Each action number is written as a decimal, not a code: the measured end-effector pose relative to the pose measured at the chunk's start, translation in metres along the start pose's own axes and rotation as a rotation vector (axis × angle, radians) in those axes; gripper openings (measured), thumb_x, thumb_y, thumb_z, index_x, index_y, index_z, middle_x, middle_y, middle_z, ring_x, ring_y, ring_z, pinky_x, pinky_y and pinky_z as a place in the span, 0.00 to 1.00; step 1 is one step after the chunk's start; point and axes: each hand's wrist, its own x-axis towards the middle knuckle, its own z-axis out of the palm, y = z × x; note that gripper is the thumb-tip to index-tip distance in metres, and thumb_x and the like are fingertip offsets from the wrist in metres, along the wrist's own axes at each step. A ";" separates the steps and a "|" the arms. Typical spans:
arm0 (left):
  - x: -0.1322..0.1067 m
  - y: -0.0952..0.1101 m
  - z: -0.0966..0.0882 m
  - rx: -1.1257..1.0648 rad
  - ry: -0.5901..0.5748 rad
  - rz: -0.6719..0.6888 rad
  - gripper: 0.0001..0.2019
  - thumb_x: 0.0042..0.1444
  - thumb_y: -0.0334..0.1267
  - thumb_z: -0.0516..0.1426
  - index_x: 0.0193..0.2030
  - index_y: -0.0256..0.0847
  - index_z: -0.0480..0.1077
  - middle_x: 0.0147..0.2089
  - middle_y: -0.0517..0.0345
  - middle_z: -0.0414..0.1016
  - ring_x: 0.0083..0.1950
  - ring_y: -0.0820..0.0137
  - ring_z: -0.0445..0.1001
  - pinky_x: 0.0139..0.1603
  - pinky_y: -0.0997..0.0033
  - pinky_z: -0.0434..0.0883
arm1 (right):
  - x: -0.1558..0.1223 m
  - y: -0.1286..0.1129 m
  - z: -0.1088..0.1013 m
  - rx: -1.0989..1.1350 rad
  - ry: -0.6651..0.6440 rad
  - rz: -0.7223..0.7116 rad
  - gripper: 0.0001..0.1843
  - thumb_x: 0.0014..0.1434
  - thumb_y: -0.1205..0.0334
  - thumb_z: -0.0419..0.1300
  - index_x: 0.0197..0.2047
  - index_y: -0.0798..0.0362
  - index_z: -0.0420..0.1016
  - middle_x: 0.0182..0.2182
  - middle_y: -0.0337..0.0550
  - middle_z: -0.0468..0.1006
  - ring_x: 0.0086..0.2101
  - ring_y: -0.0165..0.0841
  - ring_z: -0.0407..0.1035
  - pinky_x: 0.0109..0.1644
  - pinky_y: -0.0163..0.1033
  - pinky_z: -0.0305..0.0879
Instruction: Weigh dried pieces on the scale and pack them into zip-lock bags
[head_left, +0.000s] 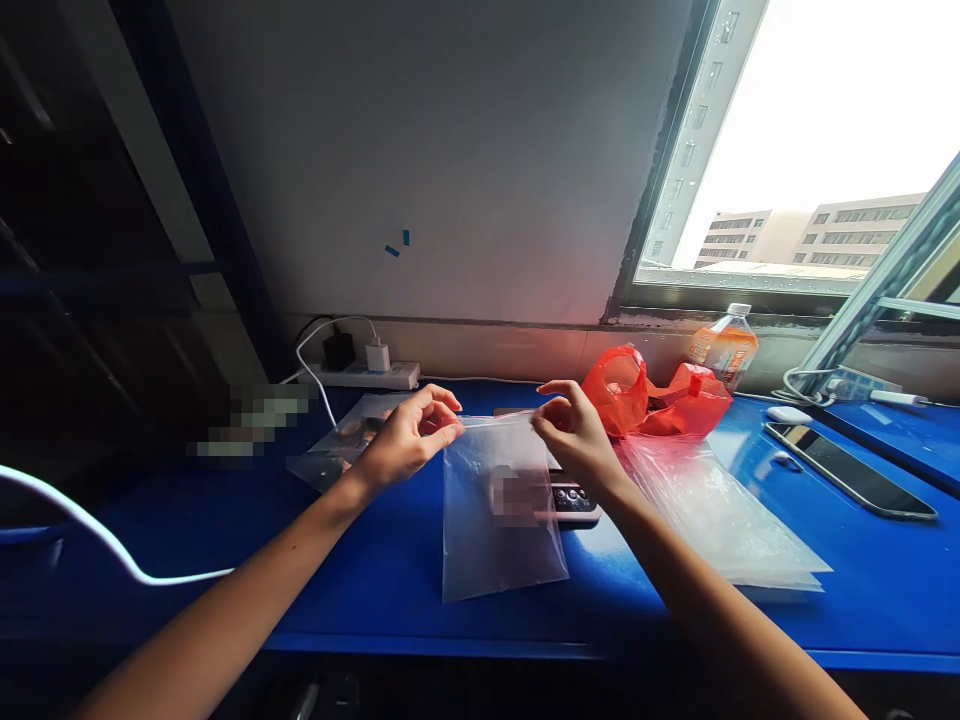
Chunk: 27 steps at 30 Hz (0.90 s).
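Note:
A clear plastic zip bag hangs over the blue table, held up by its top edge. My left hand pinches the bag's top left corner. My right hand pinches the top right corner, with the other fingers curled above it. Behind the bag lies a small scale or calculator with buttons, mostly hidden by the plastic. Whatever is inside the bag is too blurred to make out.
A stack of clear bags lies to the right, a red plastic bag and an orange drink bottle behind it. A phone rests far right. A power strip with charger and a filled bag sit at the left.

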 end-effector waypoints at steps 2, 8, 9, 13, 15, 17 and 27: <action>0.000 0.001 0.000 0.003 -0.007 0.001 0.13 0.48 0.41 0.62 0.38 0.41 0.65 0.30 0.63 0.68 0.33 0.72 0.68 0.37 0.70 0.67 | 0.000 0.001 0.001 0.007 -0.012 -0.008 0.16 0.50 0.63 0.56 0.44 0.50 0.62 0.24 0.32 0.66 0.24 0.27 0.60 0.28 0.33 0.57; -0.001 0.004 -0.001 0.018 -0.001 0.002 0.14 0.49 0.41 0.61 0.40 0.41 0.65 0.31 0.62 0.69 0.34 0.72 0.69 0.38 0.70 0.67 | 0.001 0.003 -0.001 -0.093 0.234 -0.094 0.20 0.48 0.67 0.54 0.46 0.50 0.60 0.31 0.38 0.68 0.30 0.29 0.65 0.34 0.36 0.63; -0.001 0.004 -0.001 0.021 -0.003 0.001 0.14 0.49 0.41 0.61 0.40 0.41 0.65 0.31 0.62 0.69 0.34 0.72 0.69 0.38 0.70 0.67 | 0.002 0.003 -0.003 -0.110 0.292 -0.113 0.20 0.47 0.69 0.53 0.46 0.50 0.60 0.33 0.39 0.67 0.30 0.29 0.65 0.35 0.37 0.63; -0.001 0.003 -0.001 0.033 -0.035 -0.005 0.14 0.50 0.41 0.61 0.42 0.41 0.65 0.32 0.62 0.70 0.35 0.71 0.70 0.40 0.70 0.68 | 0.004 0.006 -0.007 -0.133 0.372 -0.134 0.23 0.44 0.73 0.50 0.46 0.50 0.59 0.34 0.40 0.63 0.31 0.30 0.62 0.36 0.38 0.62; -0.002 0.002 0.000 0.033 -0.054 -0.004 0.14 0.50 0.41 0.60 0.42 0.41 0.65 0.32 0.61 0.70 0.35 0.71 0.69 0.40 0.70 0.68 | 0.005 0.009 -0.007 -0.146 0.351 -0.142 0.25 0.42 0.74 0.48 0.46 0.50 0.60 0.33 0.39 0.61 0.31 0.31 0.60 0.38 0.39 0.62; -0.002 0.002 0.001 0.037 -0.061 -0.005 0.14 0.51 0.41 0.60 0.43 0.41 0.65 0.33 0.61 0.70 0.35 0.71 0.69 0.39 0.70 0.68 | 0.005 0.012 -0.006 -0.158 0.324 -0.149 0.26 0.41 0.74 0.47 0.46 0.50 0.60 0.33 0.40 0.61 0.32 0.32 0.60 0.41 0.41 0.61; -0.003 0.003 0.001 0.040 -0.056 0.008 0.14 0.50 0.41 0.60 0.43 0.41 0.66 0.33 0.60 0.71 0.36 0.70 0.70 0.39 0.68 0.69 | -0.001 0.010 -0.001 -0.185 0.284 -0.177 0.28 0.38 0.75 0.46 0.46 0.49 0.58 0.33 0.41 0.59 0.35 0.34 0.59 0.44 0.43 0.60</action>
